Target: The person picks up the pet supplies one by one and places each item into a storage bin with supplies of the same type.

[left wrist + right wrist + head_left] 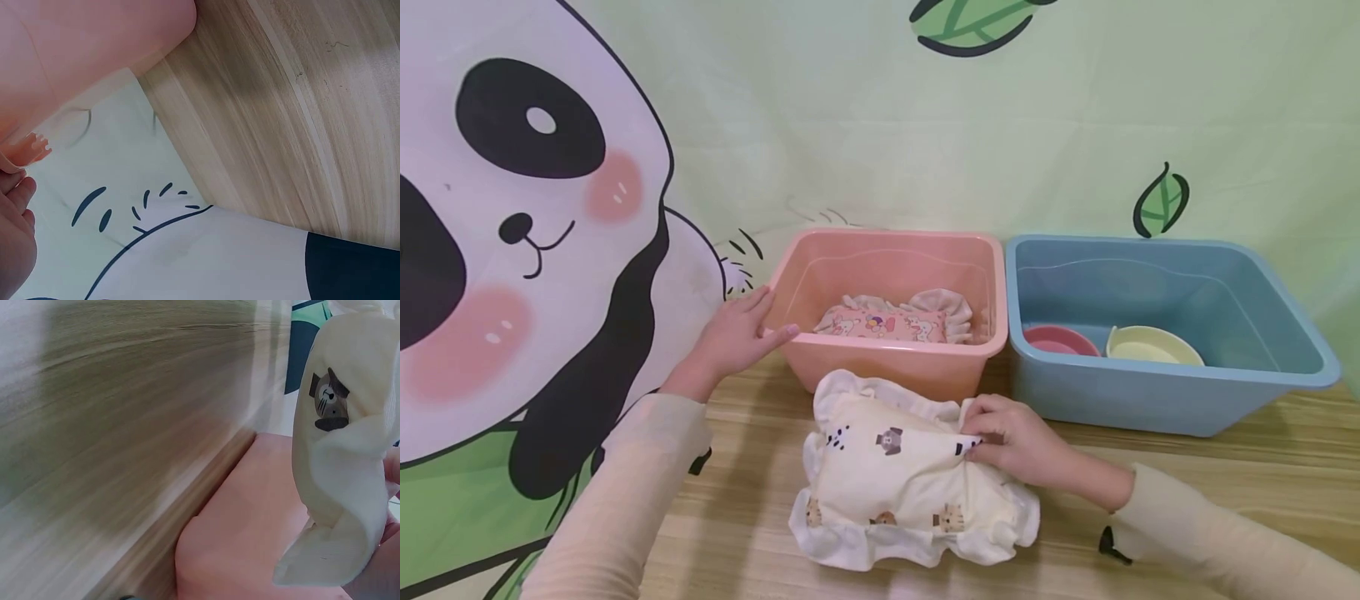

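In the head view my right hand (1018, 442) pinches the right upper edge of a cream pillow (891, 479) with a white ruffle and printed animal faces. The cloth bunches at the fingertips. The right wrist view has the pillow (340, 425) close up, its dog face showing, with fingers at its edge. My left hand (733, 333) rests at the front left corner of a pink bin (880, 354), fingers fairly straight along the rim and thumb stretched over it. A pink ruffled pillow (887, 327) printed with white animals lies in that bin.
A blue bin (1150, 392) stands right beside the pink one. It holds a red round dish (1060, 340) and a pale yellow one (1153, 344). Behind both bins hangs a green cloth with a panda (550, 200). Wooden tabletop (737, 500) lies in front.
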`<state>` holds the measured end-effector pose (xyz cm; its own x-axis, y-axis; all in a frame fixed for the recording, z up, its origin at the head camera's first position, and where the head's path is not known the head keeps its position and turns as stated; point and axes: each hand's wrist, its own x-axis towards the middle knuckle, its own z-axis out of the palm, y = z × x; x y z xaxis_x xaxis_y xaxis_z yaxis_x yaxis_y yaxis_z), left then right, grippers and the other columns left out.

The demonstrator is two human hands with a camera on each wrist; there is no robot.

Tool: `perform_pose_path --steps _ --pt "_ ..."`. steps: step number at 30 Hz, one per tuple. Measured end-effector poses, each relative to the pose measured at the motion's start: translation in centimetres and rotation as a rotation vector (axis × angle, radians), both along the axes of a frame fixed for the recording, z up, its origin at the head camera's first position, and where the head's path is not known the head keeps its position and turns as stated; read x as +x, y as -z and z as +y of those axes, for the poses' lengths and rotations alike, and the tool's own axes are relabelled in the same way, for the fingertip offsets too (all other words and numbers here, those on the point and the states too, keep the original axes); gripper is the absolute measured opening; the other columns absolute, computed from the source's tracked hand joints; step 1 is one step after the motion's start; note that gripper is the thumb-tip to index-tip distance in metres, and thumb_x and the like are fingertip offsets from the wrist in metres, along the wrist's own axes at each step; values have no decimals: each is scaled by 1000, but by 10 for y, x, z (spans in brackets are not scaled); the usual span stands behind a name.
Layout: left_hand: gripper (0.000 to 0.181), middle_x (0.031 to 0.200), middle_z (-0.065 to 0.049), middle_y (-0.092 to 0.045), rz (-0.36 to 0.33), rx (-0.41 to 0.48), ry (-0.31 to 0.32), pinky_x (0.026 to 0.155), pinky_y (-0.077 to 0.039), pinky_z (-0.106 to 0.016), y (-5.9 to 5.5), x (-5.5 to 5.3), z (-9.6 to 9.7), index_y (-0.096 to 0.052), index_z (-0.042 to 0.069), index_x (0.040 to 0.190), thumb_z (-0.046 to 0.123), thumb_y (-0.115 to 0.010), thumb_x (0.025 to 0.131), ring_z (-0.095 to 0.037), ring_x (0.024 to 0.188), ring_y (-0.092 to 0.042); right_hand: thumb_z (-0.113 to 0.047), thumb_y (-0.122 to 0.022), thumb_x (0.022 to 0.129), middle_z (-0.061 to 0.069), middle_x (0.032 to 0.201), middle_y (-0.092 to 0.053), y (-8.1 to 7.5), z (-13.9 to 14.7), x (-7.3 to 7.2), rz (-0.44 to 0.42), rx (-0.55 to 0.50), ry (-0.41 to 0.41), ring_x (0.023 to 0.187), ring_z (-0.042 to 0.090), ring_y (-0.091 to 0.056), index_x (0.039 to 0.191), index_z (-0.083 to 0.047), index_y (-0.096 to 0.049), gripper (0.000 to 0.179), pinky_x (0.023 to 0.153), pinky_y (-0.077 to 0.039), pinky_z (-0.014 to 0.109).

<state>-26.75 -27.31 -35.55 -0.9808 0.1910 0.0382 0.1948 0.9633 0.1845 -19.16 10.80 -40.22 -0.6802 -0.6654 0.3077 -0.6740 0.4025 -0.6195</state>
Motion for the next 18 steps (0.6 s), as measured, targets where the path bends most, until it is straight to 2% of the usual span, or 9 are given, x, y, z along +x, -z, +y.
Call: perform_pose_path --steps 7,18 --pt "87 145 -18 -21 12 -27 13 106 -16 -52 0 0 -1 -20 2 140 66 -33 82 -38 132 -18 -7 -70 72 -6 85 -55 -12 3 2 -38 13 -8 81 5 -48 77 -15 -68 10 69 -46 21" --pt "89 145 -19 -20 15 -34 16 108 -13 -51 2 -1 -2 -20 1 139 67 -33 82 -37 133 -17 -7 -69 73 -6 85 -54 -19 6 1 -76 16 -20 80 6 -47 80 -15 -69 10 67 -45 20"
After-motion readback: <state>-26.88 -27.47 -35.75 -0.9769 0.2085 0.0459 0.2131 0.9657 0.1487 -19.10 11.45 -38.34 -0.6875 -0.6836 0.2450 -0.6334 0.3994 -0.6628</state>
